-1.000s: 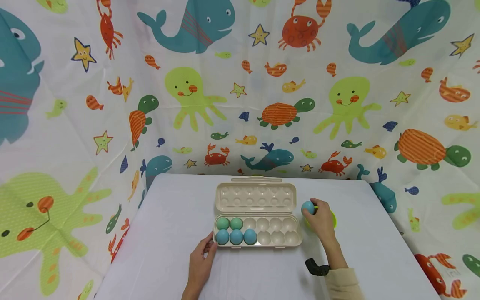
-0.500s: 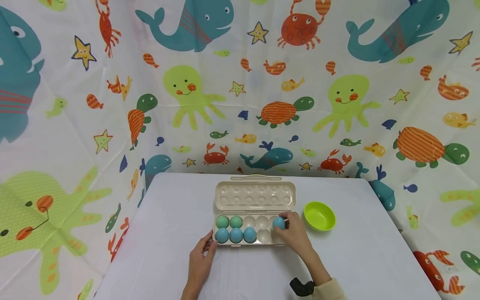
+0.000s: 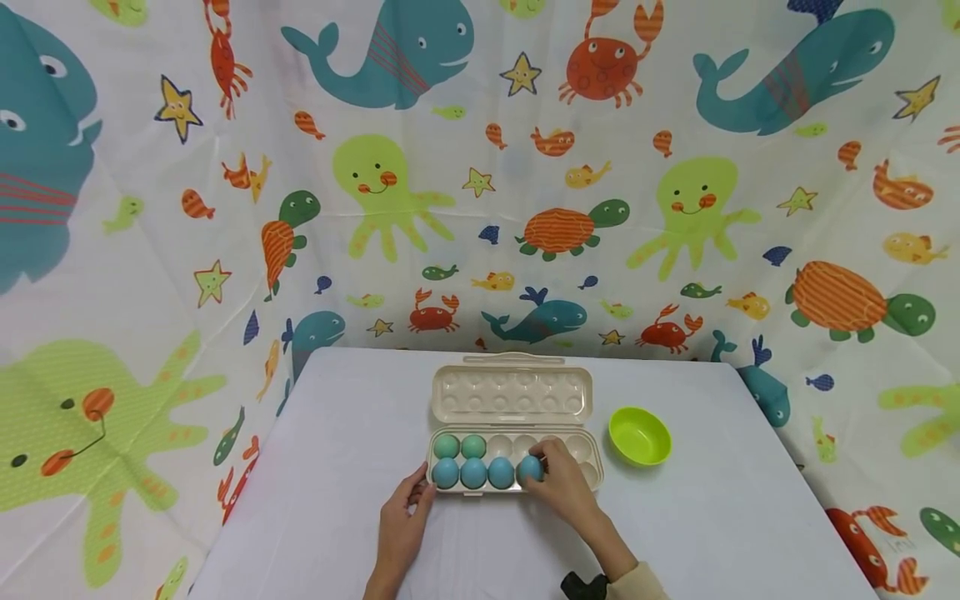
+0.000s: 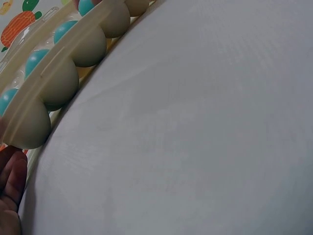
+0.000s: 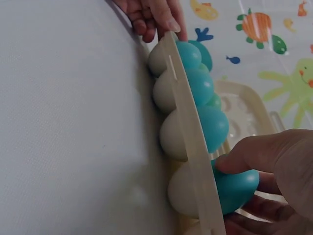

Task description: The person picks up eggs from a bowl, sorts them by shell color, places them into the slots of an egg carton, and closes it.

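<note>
A beige egg carton [image 3: 501, 445] lies opened on the white table, its lid [image 3: 513, 393] folded back. Two green eggs [image 3: 473, 447] sit in the left end of its back row. Three blue eggs [image 3: 473, 473] fill the left part of the front row. Thumb and fingers of my right hand [image 3: 567, 492] pinch another blue egg [image 5: 234, 188] at the fourth front cup; in the right wrist view its lower end is hidden behind the rim. My left hand [image 3: 402, 525] grips the carton's front left corner, thumb at the rim [image 5: 171, 36] and fingers lower down.
A lime green bowl [image 3: 640, 437] stands right of the carton. White cloth [image 3: 720, 500] covers the table. Behind and beside it hangs a curtain [image 3: 480, 242] printed with sea animals. A black strap piece [image 3: 585, 586] sits at my right wrist.
My right hand has carried the blue egg from above the green bowl leftward over the carton and down to the fourth front cup. The left hand has stayed at the corner.
</note>
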A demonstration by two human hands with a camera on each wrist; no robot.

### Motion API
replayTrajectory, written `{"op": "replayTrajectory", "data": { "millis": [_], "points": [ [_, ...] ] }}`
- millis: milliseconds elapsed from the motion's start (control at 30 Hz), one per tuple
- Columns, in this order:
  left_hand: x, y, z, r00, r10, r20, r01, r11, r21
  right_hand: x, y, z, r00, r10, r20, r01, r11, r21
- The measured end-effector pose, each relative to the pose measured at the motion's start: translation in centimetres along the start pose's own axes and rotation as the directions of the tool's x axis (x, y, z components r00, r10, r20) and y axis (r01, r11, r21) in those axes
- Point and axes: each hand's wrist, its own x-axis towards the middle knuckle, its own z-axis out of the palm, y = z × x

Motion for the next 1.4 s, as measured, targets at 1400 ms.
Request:
{"op": "replayTrajectory", "data": {
  "millis": [1400],
  "points": [
    [0.0, 0.0, -0.1, 0.999, -0.036, 0.003, 0.036, 0.999, 0.028, 2.8, -1.3, -3.7, 1.000, 0.020, -0.004, -0.021, 0.993, -0.114]
  ]
}}
